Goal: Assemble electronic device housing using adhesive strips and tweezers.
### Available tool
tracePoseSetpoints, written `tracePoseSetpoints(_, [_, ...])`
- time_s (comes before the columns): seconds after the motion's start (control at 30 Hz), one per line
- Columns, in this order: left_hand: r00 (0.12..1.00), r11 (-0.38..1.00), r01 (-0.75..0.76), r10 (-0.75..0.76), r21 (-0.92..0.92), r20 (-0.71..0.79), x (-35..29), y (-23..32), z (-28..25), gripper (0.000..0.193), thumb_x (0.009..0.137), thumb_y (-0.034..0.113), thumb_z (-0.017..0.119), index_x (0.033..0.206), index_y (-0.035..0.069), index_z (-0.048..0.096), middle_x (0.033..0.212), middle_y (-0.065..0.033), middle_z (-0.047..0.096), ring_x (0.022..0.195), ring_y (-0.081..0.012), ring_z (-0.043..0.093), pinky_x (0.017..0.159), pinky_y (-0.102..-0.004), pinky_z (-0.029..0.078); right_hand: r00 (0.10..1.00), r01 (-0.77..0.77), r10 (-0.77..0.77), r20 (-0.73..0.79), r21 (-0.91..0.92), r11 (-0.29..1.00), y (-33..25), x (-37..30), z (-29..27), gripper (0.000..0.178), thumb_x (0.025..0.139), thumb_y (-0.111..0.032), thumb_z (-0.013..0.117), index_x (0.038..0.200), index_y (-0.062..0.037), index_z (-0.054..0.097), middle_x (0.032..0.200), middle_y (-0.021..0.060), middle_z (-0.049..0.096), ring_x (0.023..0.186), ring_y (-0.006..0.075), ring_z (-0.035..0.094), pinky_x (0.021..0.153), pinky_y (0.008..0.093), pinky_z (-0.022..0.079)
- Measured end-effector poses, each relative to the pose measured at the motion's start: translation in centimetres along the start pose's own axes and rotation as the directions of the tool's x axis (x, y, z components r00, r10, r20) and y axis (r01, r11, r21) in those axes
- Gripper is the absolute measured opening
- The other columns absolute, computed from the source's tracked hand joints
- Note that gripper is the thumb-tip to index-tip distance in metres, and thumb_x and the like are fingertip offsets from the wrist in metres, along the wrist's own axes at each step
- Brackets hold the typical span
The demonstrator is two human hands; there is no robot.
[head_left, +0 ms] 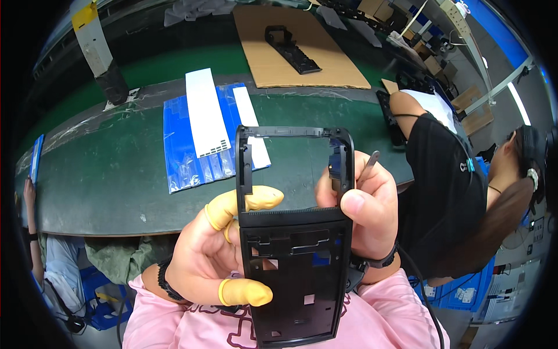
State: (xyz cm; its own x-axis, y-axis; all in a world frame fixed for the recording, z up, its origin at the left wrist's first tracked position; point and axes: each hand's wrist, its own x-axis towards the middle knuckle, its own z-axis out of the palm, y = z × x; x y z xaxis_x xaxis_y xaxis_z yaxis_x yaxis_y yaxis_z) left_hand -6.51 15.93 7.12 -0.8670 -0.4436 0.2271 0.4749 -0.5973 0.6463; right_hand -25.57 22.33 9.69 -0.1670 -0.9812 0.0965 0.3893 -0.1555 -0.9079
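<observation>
A long black plastic housing stands upright before my chest, with a large open window at its top and several small cut-outs below. My left hand, with yellow finger cots on some fingers, grips its left side, the thumb lying across the front. At the right edge of the window, my right hand pinches the frame between thumb and fingers. A slim metal tool, tweezers-like, pokes up out of that same hand; its lower part is hidden.
Beyond lies a green-topped table. On it are a blue plastic sheet with white label strips, and a cardboard sheet bearing another black housing. A person in black sits close on my right; another person's arm shows far left.
</observation>
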Motion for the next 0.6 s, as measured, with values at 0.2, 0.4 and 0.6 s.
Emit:
tracePoseSetpoints(0.2, [0.998,0.992,0.031,-0.038,-0.122,-0.057,0.4,-0.4,0.4,0.084,0.067,-0.013,0.065,0.133,0.004,0.016,0.119,-0.0155,0.046,0.107,-0.0205,0.05,0.086,-0.0311,0.043,0.998,-0.006,0.008,-0.054,0.052,0.999,0.6,-0.2,-0.8,0.021,0.073,-0.008,0.061,0.068,-0.0061,0.041,0.068,0.0072,0.052,0.047,0.0042,0.037,0.043,0.0173,0.031])
tracePoseSetpoints(0.4, [0.998,0.989,0.041,-0.048,-0.14,-0.041,0.5,-1.0,0.8,0.083,0.067,-0.013,0.065,0.132,0.004,0.016,0.119,-0.0155,0.047,0.107,-0.0206,0.05,0.086,-0.0308,0.043,0.996,0.021,-0.014,-0.083,0.087,0.996,0.8,-0.8,-1.2,0.021,0.073,-0.008,0.061,0.068,-0.0062,0.04,0.067,0.0078,0.052,0.044,0.003,0.033,0.041,0.0164,0.027])
tracePoseSetpoints(0.6, [0.998,0.998,0.06,-0.06,-0.025,-0.003,0.7,-1.8,1.2,0.082,0.067,-0.013,0.064,0.132,0.005,0.018,0.119,-0.0134,0.047,0.106,-0.0185,0.05,0.083,-0.0276,0.043,0.996,0.05,-0.041,-0.084,0.112,0.992,0.7,-1.8,-2.0,0.022,0.072,-0.008,0.062,0.069,-0.0058,0.041,0.067,0.0078,0.052,0.045,0.0035,0.034,0.042,0.0167,0.028])
